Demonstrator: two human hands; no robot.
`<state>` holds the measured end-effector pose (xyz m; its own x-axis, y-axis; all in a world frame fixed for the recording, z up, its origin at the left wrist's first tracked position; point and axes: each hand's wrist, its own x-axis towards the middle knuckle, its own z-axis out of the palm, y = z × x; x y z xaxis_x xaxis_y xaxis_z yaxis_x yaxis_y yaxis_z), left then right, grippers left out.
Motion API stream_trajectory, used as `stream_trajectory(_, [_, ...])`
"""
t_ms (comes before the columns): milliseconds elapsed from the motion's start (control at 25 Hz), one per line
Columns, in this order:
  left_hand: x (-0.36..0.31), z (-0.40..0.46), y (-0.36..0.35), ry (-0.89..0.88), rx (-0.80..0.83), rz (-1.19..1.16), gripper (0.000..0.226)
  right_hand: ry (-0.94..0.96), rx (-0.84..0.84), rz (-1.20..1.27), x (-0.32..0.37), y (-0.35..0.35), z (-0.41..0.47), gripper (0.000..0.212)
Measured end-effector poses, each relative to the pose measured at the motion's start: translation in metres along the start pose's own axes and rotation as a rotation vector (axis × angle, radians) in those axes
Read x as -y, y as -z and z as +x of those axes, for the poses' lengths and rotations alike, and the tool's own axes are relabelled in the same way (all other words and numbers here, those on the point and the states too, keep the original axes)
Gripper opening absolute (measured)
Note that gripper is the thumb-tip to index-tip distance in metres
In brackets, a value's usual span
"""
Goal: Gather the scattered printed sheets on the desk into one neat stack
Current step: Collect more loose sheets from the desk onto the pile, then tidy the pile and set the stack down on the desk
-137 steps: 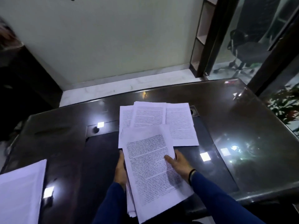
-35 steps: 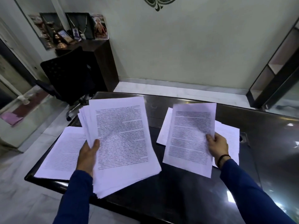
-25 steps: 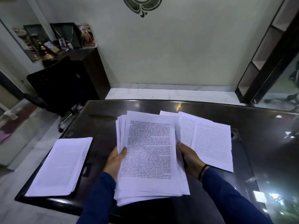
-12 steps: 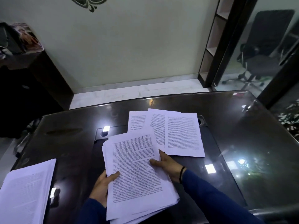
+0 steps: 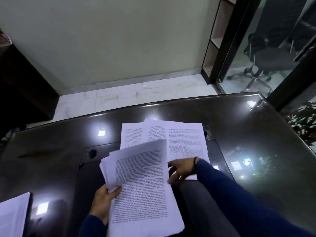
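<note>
My left hand (image 5: 104,197) grips a thick stack of printed sheets (image 5: 142,190) by its left edge, lifted and tilted above the dark glossy desk (image 5: 248,151). Behind it, three overlapping loose printed sheets (image 5: 186,142) lie flat on the desk. My right hand (image 5: 181,170), blurred, fingers spread, hovers at the near edge of those loose sheets, just right of the held stack, holding nothing. Another pile of sheets (image 5: 12,214) lies at the desk's near left corner.
A round cable hole (image 5: 206,133) sits just right of the loose sheets, another cable hole (image 5: 92,153) to their left. Beyond the desk are a pale wall, a shelf unit (image 5: 215,40) and an office chair (image 5: 271,60) behind glass. A plant (image 5: 304,120) shows at right.
My right hand has left the held stack and moved right toward the loose sheets. The left hand has tilted the stack up. The view swung from the desk's left side to its centre.
</note>
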<state>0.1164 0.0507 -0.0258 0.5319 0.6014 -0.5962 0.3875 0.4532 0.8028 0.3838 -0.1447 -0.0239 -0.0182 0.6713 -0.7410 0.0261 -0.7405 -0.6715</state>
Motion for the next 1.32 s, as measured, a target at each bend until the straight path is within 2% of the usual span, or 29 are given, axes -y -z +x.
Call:
stream_trajectory(40, [-0.005, 0.009, -0.002, -0.011, -0.007, 0.011, 0.018, -0.061, -0.056, -0.133, 0.008, 0.033, 0.009, 0.049])
stream_trajectory(120, [-0.012, 0.023, -0.005, -0.014, -0.006, 0.012, 0.022, -0.104, -0.423, -0.441, 0.022, 0.091, 0.024, 0.055])
stream_trajectory(160, [-0.014, 0.030, -0.008, -0.007, -0.006, 0.007, 0.024, -0.091, -0.612, -0.556, 0.025, 0.115, 0.032, 0.067])
stream_trajectory(200, [-0.016, 0.037, -0.010, 0.001, -0.007, -0.002, 0.027, -0.095, -0.712, -0.632, 0.024, 0.135, 0.040, 0.082])
stream_trajectory(240, [-0.019, 0.039, -0.013, 0.000, -0.003, -0.012, 0.033, -0.119, -0.745, -0.692, 0.021, 0.149, 0.044, 0.097])
stream_trajectory(360, [-0.018, 0.047, -0.016, 0.010, 0.012, 0.001, 0.089, -0.260, -0.701, -0.849, 0.005, 0.176, 0.055, 0.126])
stream_trajectory(400, [-0.019, 0.046, -0.018, 0.018, 0.016, -0.002, 0.098, -0.296, -0.702, -0.877, -0.002, 0.178, 0.057, 0.131])
stream_trajectory(480, [-0.017, 0.043, -0.023, 0.017, 0.011, -0.006, 0.099, -0.366, -0.723, -0.905, -0.011, 0.179, 0.055, 0.132])
stream_trajectory(560, [-0.014, 0.038, -0.026, 0.008, -0.007, -0.008, 0.083, -0.415, -0.755, -0.884, -0.016, 0.178, 0.049, 0.123])
stream_trajectory(600, [-0.012, 0.036, -0.027, 0.009, -0.012, -0.027, 0.065, -0.421, -0.763, -0.883, -0.019, 0.178, 0.045, 0.113])
stream_trajectory(680, [-0.014, 0.032, -0.030, 0.015, -0.020, -0.021, 0.032, -0.366, -0.797, -0.848, -0.025, 0.177, 0.034, 0.074])
stream_trajectory(760, [-0.019, 0.025, -0.034, -0.019, -0.021, 0.086, 0.024, -0.248, -0.818, -0.691, -0.023, 0.172, 0.015, 0.043])
stream_trajectory(800, [-0.024, 0.021, -0.036, -0.066, -0.005, 0.174, 0.024, -0.170, -0.832, -0.587, -0.021, 0.167, 0.005, 0.039])
stream_trajectory(880, [-0.043, 0.007, -0.045, -0.267, 0.049, 0.417, 0.033, -0.001, -0.854, -0.480, -0.006, 0.145, -0.019, 0.036])
stream_trajectory(1000, [-0.064, -0.005, -0.064, -0.656, 0.128, 0.700, 0.053, 0.317, -0.858, -0.545, 0.022, 0.095, -0.048, 0.019])
stream_trajectory(1080, [-0.076, -0.019, -0.073, -0.839, 0.113, 0.858, 0.059, 0.472, -0.787, -0.512, 0.039, 0.053, -0.064, 0.012])
stream_trajectory(1200, [-0.082, -0.038, -0.073, -0.935, 0.041, 0.945, 0.059, 0.544, -0.634, -0.409, 0.052, 0.006, -0.082, 0.035])
stream_trajectory(1280, [-0.079, -0.047, -0.060, -0.912, 0.018, 0.856, 0.065, 0.578, -0.526, -0.193, 0.049, -0.007, -0.093, 0.028])
stream_trajectory(1320, [-0.077, -0.052, -0.050, -0.880, 0.001, 0.804, 0.067, 0.615, -0.526, -0.057, 0.043, -0.009, -0.095, 0.024])
